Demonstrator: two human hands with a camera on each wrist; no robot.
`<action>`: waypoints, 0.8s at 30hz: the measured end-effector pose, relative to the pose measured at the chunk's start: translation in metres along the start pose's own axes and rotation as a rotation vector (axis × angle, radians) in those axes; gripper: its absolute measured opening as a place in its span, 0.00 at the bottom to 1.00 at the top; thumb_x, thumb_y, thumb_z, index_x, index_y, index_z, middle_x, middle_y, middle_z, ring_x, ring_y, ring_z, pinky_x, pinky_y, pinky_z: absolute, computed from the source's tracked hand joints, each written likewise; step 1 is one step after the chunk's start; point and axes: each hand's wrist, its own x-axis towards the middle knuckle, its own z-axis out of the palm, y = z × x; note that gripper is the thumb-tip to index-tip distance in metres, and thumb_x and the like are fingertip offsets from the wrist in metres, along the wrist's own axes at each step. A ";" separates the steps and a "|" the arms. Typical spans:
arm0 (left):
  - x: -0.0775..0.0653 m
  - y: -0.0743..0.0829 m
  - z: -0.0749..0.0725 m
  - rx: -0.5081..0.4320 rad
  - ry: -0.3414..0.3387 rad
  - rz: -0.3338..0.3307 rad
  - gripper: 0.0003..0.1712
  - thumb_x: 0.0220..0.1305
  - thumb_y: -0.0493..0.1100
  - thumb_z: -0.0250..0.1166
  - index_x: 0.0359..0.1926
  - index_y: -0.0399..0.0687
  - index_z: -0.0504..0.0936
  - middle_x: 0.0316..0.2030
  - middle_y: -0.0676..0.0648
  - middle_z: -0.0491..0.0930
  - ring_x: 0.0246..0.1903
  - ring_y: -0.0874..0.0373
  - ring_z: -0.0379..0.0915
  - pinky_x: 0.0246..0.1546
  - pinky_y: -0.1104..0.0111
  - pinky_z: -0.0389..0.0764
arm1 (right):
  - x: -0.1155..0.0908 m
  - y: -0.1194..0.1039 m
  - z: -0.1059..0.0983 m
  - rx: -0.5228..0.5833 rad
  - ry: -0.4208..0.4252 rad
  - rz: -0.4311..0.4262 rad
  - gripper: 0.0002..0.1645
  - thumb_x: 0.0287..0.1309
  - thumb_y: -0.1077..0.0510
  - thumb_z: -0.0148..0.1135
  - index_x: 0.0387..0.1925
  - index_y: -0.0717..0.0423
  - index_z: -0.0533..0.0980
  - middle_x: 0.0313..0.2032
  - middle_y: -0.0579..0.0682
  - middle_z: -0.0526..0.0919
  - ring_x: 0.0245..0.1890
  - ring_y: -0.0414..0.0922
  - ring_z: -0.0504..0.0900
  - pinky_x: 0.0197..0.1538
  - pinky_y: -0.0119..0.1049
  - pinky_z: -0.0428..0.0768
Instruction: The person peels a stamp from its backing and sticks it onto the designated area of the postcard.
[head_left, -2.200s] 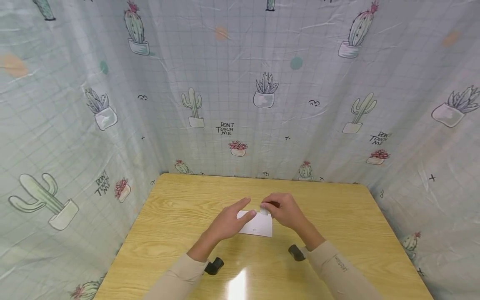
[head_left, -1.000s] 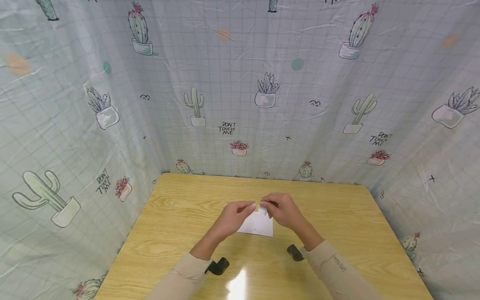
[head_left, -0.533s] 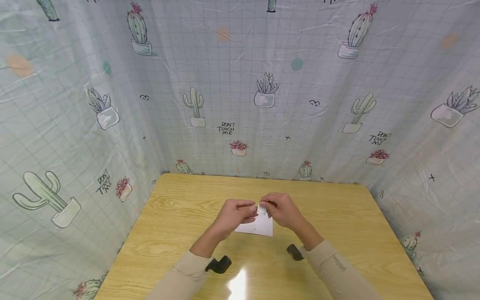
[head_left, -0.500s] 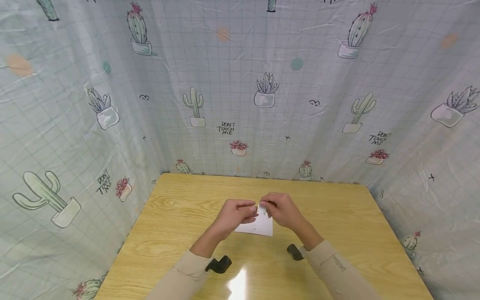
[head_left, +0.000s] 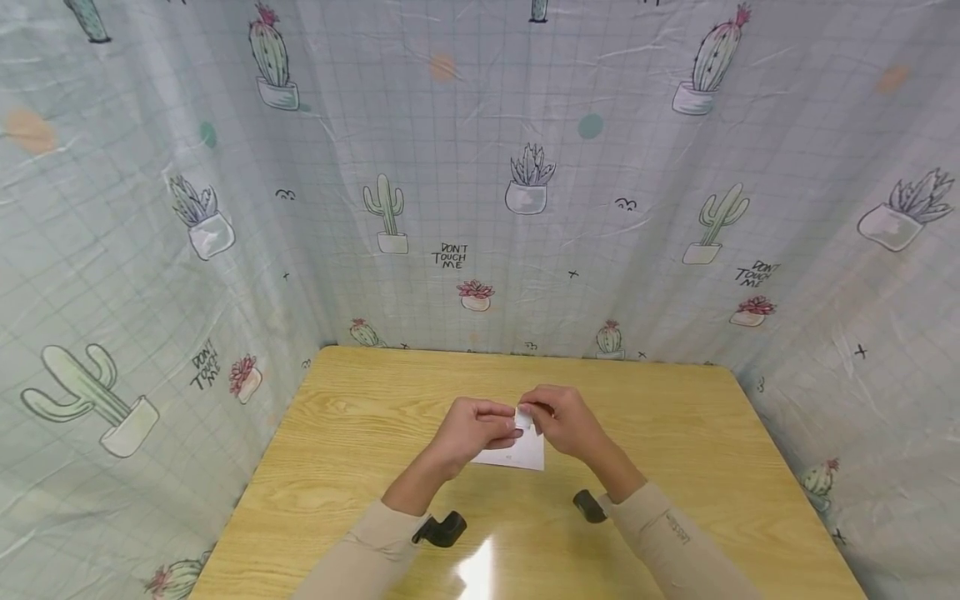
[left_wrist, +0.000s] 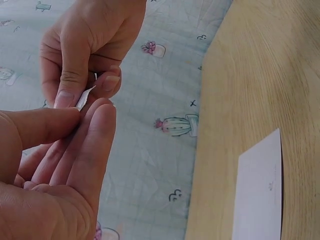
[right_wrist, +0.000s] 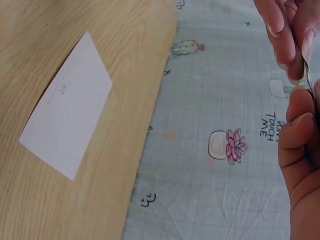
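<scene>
Cactus-print curtain [head_left: 420, 125] surrounds a wooden table [head_left: 337, 467], above which the left hand [head_left: 471, 433] and right hand [head_left: 564, 421] pinch a small white slip [head_left: 523, 417]. It looks light, thin and easily creased, best held by opposite edges. Below lies a white card [head_left: 521, 456], whole in the right wrist view, partly hidden by the left hand in the head view.

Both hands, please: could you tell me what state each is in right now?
Left hand: closed, pinching the white slip.
Right hand: closed, pinching it too.
</scene>
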 end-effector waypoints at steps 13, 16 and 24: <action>0.000 -0.001 0.003 0.024 0.117 0.039 0.18 0.73 0.34 0.64 0.57 0.26 0.82 0.51 0.30 0.87 0.48 0.48 0.90 0.48 0.63 0.90 | -0.009 -0.008 0.010 -0.394 0.225 -0.250 0.07 0.53 0.70 0.76 0.33 0.59 0.86 0.33 0.50 0.84 0.30 0.42 0.80 0.33 0.31 0.81; -0.001 0.000 0.004 0.018 0.128 0.062 0.17 0.73 0.34 0.64 0.57 0.25 0.82 0.51 0.29 0.87 0.49 0.45 0.90 0.49 0.62 0.89 | -0.011 -0.011 0.014 -0.432 0.222 -0.310 0.08 0.50 0.69 0.78 0.33 0.60 0.86 0.32 0.51 0.84 0.31 0.44 0.81 0.34 0.32 0.82; -0.005 0.002 0.010 0.118 0.138 0.091 0.17 0.73 0.35 0.64 0.57 0.27 0.83 0.49 0.31 0.88 0.49 0.46 0.90 0.48 0.62 0.90 | -0.014 -0.012 0.018 -0.449 0.205 -0.338 0.09 0.49 0.71 0.78 0.33 0.61 0.86 0.31 0.50 0.84 0.30 0.43 0.81 0.35 0.32 0.83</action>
